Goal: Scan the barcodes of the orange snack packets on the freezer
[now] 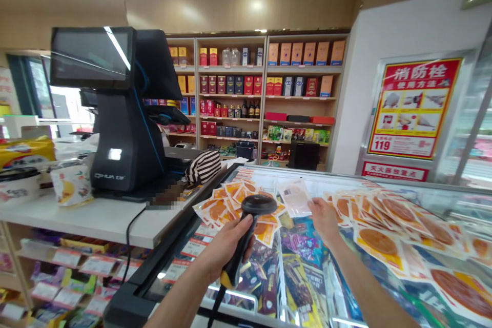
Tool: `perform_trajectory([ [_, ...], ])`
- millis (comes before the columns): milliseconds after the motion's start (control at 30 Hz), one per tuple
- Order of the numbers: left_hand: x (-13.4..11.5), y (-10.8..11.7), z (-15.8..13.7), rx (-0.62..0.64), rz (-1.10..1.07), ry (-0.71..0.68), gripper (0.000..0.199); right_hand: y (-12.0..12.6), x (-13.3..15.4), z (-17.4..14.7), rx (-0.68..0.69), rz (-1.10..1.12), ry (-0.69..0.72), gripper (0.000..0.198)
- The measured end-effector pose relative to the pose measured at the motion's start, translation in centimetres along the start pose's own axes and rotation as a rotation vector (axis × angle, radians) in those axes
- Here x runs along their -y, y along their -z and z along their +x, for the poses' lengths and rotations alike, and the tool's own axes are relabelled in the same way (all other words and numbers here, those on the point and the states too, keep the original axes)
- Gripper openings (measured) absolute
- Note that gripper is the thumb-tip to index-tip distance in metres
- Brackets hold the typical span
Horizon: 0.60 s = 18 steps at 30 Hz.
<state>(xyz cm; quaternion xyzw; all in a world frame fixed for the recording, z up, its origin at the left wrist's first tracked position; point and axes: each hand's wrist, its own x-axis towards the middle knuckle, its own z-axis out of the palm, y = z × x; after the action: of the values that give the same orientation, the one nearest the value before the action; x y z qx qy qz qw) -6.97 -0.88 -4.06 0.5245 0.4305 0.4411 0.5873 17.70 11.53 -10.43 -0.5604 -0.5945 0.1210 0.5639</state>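
Observation:
My left hand (232, 244) is wrapped around the handle of a black barcode scanner (259, 205), its cable hanging down over the freezer. In my right hand (324, 220) a flat, see-through packet (295, 198) is pinched by one edge, its pale back toward me. Left of it, behind the scanner, lies a spread pile of orange-and-white packets (226, 204). More packets (378, 241), with round orange-brown pieces inside, are heaped on the right. Both piles rest on the glass top of a chest freezer (249, 173), with colourful wrapped goods showing beneath.
A black cash register (123, 138) stands on a white counter (115, 220) at left, beside a paper cup (19, 187) and a striped cloth item (203, 165). Snack shelves (77, 271) sit below it. Boxed goods fill wall shelves (230, 69) behind. A red sign (415, 107) hangs right.

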Motion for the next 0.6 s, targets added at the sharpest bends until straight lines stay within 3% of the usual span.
perform_trajectory([
  [333,0.0,-0.1,0.4,0.073,-0.068,-0.033,0.037,0.5,0.7,-0.2,-0.068,-0.181,0.026,0.026],
  [500,-0.1,0.0,0.3,0.053,-0.069,-0.013,0.036,2.0,1.4,0.1,-0.206,-0.622,0.069,0.028],
  [600,-0.1,0.0,0.3,0.023,-0.038,-0.013,0.038,3.4,1.1,0.0,-0.074,-0.912,0.138,0.026],
])
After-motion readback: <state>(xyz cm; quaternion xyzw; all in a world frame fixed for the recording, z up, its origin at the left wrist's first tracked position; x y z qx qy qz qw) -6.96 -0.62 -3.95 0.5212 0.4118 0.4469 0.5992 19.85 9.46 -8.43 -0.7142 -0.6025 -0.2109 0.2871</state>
